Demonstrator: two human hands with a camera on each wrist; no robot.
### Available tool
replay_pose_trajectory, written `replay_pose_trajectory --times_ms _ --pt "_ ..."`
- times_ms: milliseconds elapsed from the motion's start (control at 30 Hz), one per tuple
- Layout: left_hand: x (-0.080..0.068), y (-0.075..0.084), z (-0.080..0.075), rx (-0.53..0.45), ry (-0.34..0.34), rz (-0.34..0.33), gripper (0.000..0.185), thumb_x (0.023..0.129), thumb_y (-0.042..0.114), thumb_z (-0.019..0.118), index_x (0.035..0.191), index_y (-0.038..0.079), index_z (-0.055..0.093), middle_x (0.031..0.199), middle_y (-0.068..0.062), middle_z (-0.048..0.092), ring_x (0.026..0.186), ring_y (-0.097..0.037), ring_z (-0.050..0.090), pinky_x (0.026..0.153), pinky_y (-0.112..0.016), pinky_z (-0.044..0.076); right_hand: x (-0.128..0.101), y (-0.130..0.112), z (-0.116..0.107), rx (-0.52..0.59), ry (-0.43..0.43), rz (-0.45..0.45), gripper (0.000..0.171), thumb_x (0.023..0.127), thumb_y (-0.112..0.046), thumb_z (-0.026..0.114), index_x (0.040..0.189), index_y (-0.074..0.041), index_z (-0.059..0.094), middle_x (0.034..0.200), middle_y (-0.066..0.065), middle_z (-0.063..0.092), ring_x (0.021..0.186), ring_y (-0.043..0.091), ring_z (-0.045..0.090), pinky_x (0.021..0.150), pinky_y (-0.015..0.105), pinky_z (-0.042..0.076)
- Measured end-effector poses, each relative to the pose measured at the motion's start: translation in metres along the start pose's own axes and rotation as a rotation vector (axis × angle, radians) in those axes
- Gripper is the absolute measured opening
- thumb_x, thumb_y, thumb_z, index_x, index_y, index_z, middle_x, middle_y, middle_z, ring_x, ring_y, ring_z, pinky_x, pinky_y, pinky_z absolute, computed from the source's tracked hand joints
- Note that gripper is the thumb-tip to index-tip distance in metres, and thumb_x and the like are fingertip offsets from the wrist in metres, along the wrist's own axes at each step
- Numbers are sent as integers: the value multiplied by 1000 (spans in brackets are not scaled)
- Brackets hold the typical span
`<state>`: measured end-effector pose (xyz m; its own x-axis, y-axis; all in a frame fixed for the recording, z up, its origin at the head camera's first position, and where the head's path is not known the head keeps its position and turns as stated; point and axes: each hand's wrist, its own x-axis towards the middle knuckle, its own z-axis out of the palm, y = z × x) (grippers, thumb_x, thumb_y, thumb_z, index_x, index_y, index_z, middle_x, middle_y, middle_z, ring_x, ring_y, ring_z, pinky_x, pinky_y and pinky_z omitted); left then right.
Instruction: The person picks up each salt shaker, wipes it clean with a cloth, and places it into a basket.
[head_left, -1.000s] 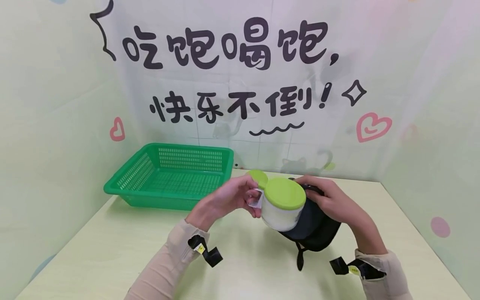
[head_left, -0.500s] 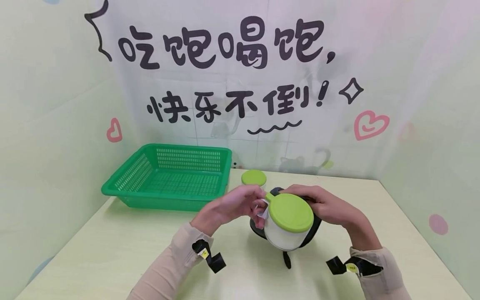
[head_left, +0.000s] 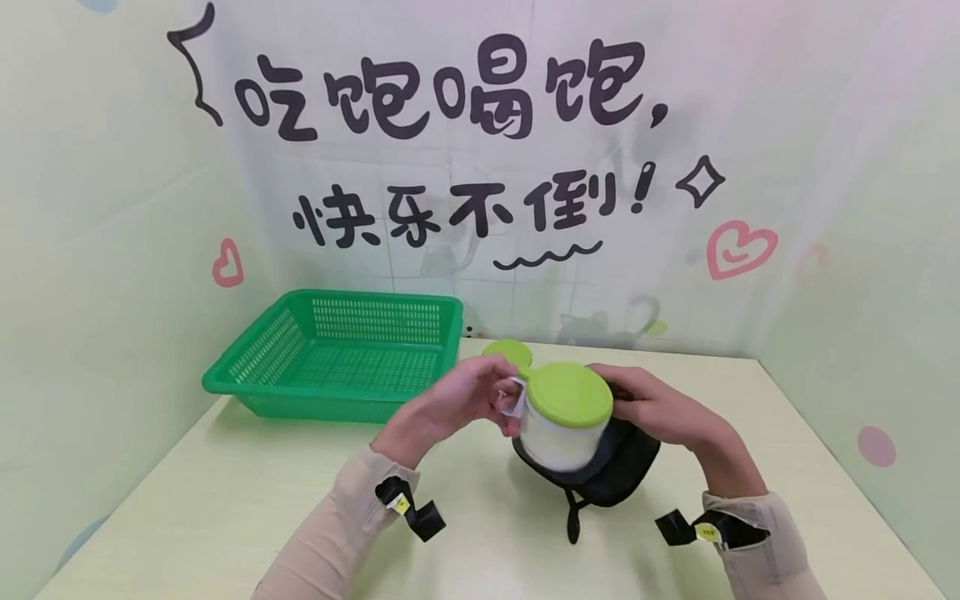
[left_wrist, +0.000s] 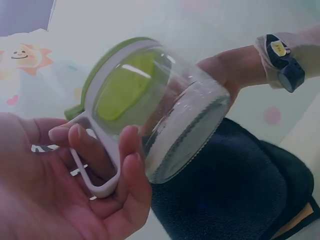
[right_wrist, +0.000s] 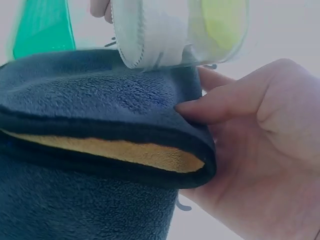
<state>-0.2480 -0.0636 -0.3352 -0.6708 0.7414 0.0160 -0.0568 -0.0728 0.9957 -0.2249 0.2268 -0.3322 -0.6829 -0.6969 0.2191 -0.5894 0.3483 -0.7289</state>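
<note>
Head view: the left hand (head_left: 450, 406) holds a clear glass jar (head_left: 558, 433) by its white handle (head_left: 516, 398), fingers curled through the loop. The jar has a green lid (head_left: 570, 389) and looks empty; it is tilted and raised above the tabletop (head_left: 225, 508), its lower part against a dark fleece cloth (head_left: 611, 467). The right hand (head_left: 660, 412) grips the cloth behind the jar. A second green lid (head_left: 508, 352) shows just behind the jar; what it sits on is hidden. A green perforated basket (head_left: 337, 350) stands on the tabletop to the left, well apart, nothing visible inside.

Left wrist view: the fingers (left_wrist: 131, 165) of the left hand (left_wrist: 65, 190) wrap the handle (left_wrist: 105, 172). The jar (left_wrist: 170, 120) lies tilted, the lid (left_wrist: 122, 85) toward the camera and its base on the cloth (left_wrist: 235, 190).

Right wrist view: the right hand (right_wrist: 265, 150) pinches a folded edge of the cloth (right_wrist: 100, 115), thumb on top; a yellow inner layer (right_wrist: 125, 152) shows at the fold. The jar (right_wrist: 165, 30) touches the cloth from above. The basket (right_wrist: 42, 27) shows at the upper left.
</note>
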Motion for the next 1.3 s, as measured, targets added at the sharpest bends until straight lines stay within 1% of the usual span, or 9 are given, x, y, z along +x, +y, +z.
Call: replay_pose_trajectory --times_ms 167,300,400,567,733,967,1067,1200,1300 --pt "-4 9 -9 -77 112 39 34 99 21 36 67 12 31 63 -1 40 61 -20 64 66 -36 55 -5 -9 -5 -53 35 57 52 97 10 49 145 -7 55 140 14 61 115 8 61 99 19 49" --pt "-8 14 -15 -91 149 42 33 98 20 35 66 12 30 62 -1 37 61 -21 64 67 -37 57 -9 -16 -9 -45 44 76 52 97 8 50 148 -1 52 143 21 57 112 7 62 96 19 50" --pt "-6 14 -15 -78 125 38 34 99 20 35 66 12 30 62 -1 36 62 -21 66 69 -38 57 -9 -15 -11 -26 33 83 52 96 9 49 147 0 52 141 22 57 109 9 62 93 20 50" --pt "-2 10 -10 -52 54 47 35 100 20 35 67 10 30 62 -2 38 65 -21 70 69 -38 57 -4 -6 -10 -24 31 107 57 91 14 46 142 -6 58 131 13 63 101 17 59 86 24 46" --pt "3 6 -4 -68 5 36 35 100 22 37 68 9 30 63 -2 39 65 -21 70 69 -38 57 0 4 -8 5 22 56 53 89 16 45 134 -7 61 116 9 64 96 18 56 80 28 45" --pt "7 2 3 -46 -92 18 37 100 23 37 67 8 31 64 -2 44 66 -22 70 71 -39 57 6 13 -2 132 -33 -81 43 98 10 50 136 -8 62 124 -6 68 111 7 62 99 26 53" --pt "6 1 6 -32 -129 17 37 101 23 36 68 7 31 65 -2 46 67 -21 70 71 -38 57 9 15 1 189 -66 -139 40 100 4 54 135 -11 63 124 -7 69 112 6 63 99 27 53" --pt "5 1 5 -24 -119 26 37 101 23 36 67 7 31 66 -1 47 67 -21 70 71 -38 57 10 17 3 199 -76 -154 37 100 3 55 133 -11 64 120 -7 70 109 6 63 97 28 54" --pt "4 1 3 -24 -87 40 38 101 23 37 67 8 32 66 -1 48 67 -21 70 71 -39 57 8 19 0 162 -59 -105 38 99 8 51 130 -8 64 118 -5 69 105 7 62 95 27 54"
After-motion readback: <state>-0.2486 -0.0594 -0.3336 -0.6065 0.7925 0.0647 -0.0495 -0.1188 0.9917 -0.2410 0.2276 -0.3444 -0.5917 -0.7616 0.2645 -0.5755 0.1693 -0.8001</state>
